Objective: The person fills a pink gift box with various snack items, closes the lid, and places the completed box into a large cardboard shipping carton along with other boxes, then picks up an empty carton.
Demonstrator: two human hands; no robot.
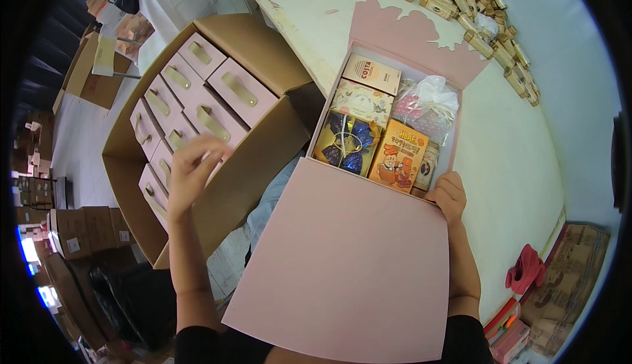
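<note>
I count nine visible handles (238,89) on the pink boxes (255,102) inside one brown carton (227,216). My one open gift box (355,252) holds six packs (362,102): one tied pouch (426,110), one orange box (398,155) and four others.

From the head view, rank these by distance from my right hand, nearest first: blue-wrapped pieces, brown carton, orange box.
From the right hand on the pink box:
1. Orange box, just left of it.
2. Blue-wrapped pieces, further left, inside the pink box.
3. Brown carton, beyond the pink box's left side.
</note>
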